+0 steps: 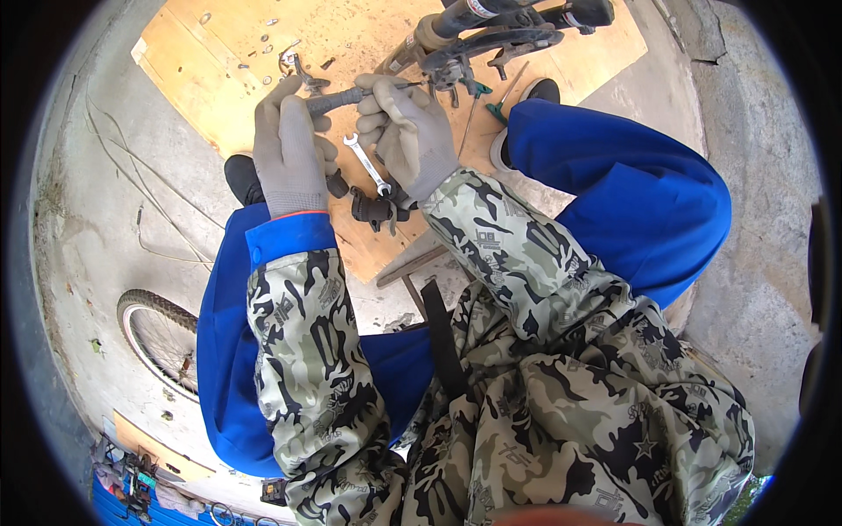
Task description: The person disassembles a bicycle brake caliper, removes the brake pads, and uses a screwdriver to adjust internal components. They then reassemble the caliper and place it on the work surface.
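Note:
Both my hands wear grey gloves and meet over a plywood board. My left hand is closed round the left end of a dark grey rod with a ribbed grip. The fingers of my right hand curl over the rod's right end, where a thin dark shaft points toward a black bicycle frame part. The rod's exact kind is unclear, as my fingers cover much of it. Below, between my hands, there is a silver wrench. Black bicycle parts lie just nearer to me.
Thick black bicycle tubes rise at the far right of the board. Green-handled tools lie beside my right shoe. Small metal parts are scattered beyond my left hand. A bicycle wheel and a loose cable are on the left floor.

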Available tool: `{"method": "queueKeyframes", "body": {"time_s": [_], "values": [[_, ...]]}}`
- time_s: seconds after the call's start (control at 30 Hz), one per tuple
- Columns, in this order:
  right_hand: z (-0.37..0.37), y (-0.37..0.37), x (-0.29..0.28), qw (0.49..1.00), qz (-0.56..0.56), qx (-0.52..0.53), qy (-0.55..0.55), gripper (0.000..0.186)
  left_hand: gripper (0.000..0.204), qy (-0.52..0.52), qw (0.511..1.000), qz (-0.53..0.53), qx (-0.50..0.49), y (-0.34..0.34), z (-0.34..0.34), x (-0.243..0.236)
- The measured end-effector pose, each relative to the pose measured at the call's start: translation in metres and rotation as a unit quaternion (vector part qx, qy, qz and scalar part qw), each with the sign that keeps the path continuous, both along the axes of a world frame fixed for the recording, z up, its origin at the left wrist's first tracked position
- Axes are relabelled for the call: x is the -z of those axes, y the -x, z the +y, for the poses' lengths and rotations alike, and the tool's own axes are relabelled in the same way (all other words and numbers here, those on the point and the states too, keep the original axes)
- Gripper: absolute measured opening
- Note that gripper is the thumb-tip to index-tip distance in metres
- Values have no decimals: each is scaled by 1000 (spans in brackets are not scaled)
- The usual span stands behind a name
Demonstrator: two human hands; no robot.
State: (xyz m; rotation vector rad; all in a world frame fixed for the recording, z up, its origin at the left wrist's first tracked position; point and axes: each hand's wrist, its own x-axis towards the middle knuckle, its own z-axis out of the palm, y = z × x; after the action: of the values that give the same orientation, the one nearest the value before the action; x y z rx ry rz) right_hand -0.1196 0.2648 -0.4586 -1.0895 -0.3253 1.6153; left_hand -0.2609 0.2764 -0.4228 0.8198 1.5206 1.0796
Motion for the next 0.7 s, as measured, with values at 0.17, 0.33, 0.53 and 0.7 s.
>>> {"method": "queueKeyframes", "body": {"time_s": [0.17,0.33,0.53,0.7], "values": [[1,0,1,1000,4,0,6,43,41,-91,996,-22,8,1,-1,6],[4,3,4,997,-10,-2,72,41,40,-92,988,127,-9,1,12,14],[4,8,5,998,60,2,-10,36,45,65,993,93,-1,3,17,-7],[3,7,3,999,41,-1,2,37,49,29,1000,-6,6,5,9,-11]]}}
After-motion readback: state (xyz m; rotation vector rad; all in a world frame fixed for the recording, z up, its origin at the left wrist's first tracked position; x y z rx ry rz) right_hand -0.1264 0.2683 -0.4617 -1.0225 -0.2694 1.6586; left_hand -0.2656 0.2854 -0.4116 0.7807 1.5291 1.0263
